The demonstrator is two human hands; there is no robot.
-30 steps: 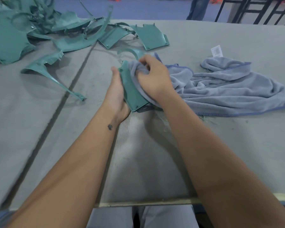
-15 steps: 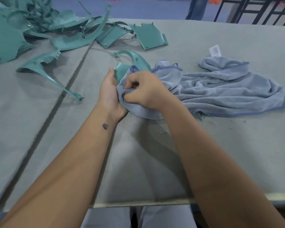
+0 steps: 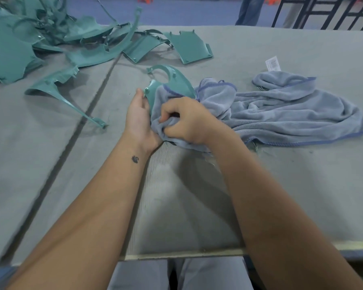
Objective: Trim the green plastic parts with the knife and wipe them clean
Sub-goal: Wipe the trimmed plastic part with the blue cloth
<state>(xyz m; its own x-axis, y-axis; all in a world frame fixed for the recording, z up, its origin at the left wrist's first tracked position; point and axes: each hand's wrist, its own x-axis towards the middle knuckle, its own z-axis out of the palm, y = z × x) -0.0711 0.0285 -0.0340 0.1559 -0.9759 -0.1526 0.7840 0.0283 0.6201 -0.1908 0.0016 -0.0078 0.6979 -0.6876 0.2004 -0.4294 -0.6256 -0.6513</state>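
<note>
A bunched grey-blue cloth [image 3: 281, 114] covers the near half of the green plastic part [image 3: 174, 80], its lower edge lost under the right hand [image 3: 187, 120] and its curled fingers. The fingers of the left hand [image 3: 137, 118] disappear behind the part's left side, leaving only palm and thumb showing. Beyond the fingertips, the heap of green parts [image 3: 40, 34] runs off the top and left edges, a standing person [image 3: 249, 10] is cut off above the legs, and the print on the cloth's white tag [image 3: 272, 63] is too small to read.
</note>
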